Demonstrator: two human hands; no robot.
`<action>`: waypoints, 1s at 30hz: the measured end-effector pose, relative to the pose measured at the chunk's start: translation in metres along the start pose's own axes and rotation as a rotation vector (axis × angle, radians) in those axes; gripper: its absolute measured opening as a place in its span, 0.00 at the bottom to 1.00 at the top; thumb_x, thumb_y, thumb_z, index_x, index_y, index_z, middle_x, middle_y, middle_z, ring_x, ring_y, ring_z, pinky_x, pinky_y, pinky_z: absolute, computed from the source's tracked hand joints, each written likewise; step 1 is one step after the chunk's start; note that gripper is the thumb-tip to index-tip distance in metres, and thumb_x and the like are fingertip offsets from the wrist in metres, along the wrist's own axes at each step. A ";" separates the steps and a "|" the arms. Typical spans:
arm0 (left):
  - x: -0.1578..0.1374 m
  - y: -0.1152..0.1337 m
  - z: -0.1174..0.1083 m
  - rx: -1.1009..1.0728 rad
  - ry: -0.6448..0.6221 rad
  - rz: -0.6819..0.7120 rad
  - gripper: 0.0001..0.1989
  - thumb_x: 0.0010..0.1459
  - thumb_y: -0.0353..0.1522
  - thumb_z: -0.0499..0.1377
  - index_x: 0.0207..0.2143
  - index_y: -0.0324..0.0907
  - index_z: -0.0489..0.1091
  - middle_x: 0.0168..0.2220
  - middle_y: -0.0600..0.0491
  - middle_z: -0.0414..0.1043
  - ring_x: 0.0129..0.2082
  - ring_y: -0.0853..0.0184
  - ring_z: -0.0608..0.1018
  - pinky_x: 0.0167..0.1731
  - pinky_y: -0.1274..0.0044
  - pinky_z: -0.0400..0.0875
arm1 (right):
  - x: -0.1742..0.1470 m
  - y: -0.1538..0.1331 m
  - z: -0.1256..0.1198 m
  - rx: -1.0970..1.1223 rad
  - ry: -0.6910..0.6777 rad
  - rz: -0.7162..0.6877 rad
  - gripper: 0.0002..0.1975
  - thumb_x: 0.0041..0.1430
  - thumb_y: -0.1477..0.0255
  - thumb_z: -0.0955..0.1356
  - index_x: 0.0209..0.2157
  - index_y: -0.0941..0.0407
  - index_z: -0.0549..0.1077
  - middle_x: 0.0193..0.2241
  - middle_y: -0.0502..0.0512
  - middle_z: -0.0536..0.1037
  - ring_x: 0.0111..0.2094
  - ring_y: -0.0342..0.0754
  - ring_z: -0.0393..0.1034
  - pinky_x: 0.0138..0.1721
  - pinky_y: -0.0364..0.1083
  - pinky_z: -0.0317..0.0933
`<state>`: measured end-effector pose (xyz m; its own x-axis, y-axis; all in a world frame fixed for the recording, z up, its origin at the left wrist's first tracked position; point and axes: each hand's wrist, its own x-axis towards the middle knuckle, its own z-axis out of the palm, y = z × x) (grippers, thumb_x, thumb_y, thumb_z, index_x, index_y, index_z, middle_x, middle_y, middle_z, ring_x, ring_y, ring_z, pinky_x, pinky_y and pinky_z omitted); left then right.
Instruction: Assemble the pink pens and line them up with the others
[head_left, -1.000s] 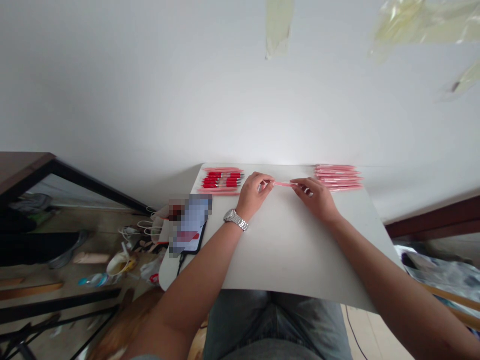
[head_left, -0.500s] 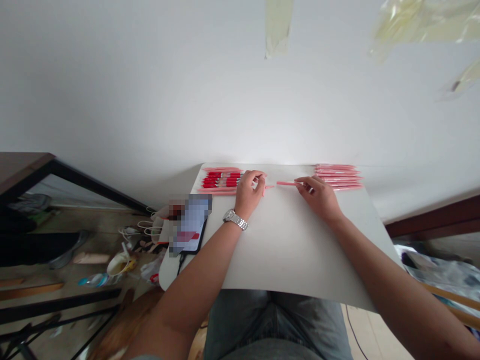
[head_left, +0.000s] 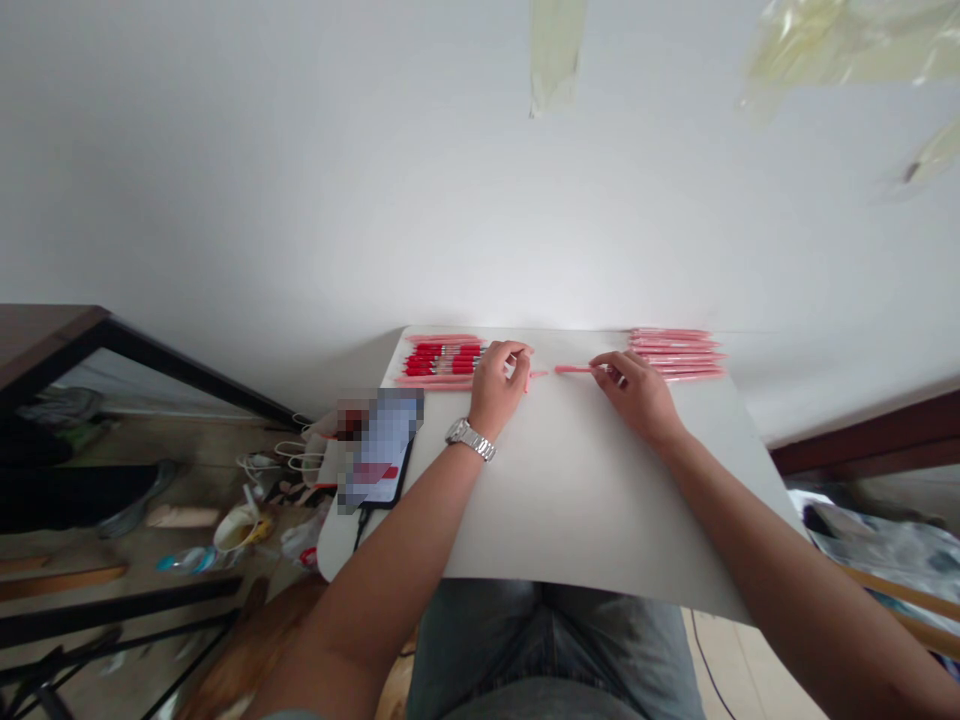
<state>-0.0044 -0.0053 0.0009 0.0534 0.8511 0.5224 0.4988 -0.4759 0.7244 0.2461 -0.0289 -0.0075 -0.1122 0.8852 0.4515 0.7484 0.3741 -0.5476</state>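
Observation:
My left hand (head_left: 504,382), with a metal watch on its wrist, is closed in a pinch beside the pen row. A small pink pen part (head_left: 537,374) juts from its fingertips; most of it is hidden. My right hand (head_left: 637,393) pinches one end of a slim pink pen barrel (head_left: 572,369), which points left across a small gap toward the left hand. Left of my left hand lie several red pens (head_left: 444,358), with pink pen pieces (head_left: 435,382) along their near side. Behind my right hand, several pink pens (head_left: 679,352) lie side by side.
A white table (head_left: 570,500) stands against the wall. At its left edge lies a phone (head_left: 386,450), its screen blurred, with a cable plugged in. A bottle (head_left: 187,560) and a cup (head_left: 238,530) are on the floor at the left.
The pink barrel in my right hand has turned slightly, and its free end has shifted a little right. My left hand has hardly moved.

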 end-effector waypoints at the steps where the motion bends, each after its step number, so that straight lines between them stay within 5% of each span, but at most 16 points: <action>1: 0.000 0.000 0.000 -0.001 0.000 0.001 0.08 0.70 0.33 0.56 0.40 0.45 0.76 0.38 0.51 0.77 0.38 0.65 0.76 0.42 0.71 0.70 | 0.000 0.000 0.000 -0.001 -0.002 0.000 0.11 0.70 0.63 0.66 0.44 0.52 0.79 0.31 0.52 0.73 0.29 0.46 0.69 0.34 0.46 0.62; 30: -0.001 -0.002 0.001 0.005 -0.006 0.004 0.08 0.69 0.32 0.56 0.40 0.45 0.76 0.39 0.51 0.77 0.38 0.65 0.75 0.44 0.71 0.70 | 0.001 -0.003 -0.001 -0.001 0.055 -0.045 0.11 0.71 0.64 0.65 0.44 0.53 0.77 0.34 0.53 0.73 0.30 0.45 0.69 0.34 0.46 0.65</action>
<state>-0.0042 -0.0046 -0.0013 0.0609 0.8503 0.5228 0.5026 -0.4787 0.7199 0.2443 -0.0290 -0.0051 -0.1098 0.8507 0.5141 0.7439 0.4134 -0.5252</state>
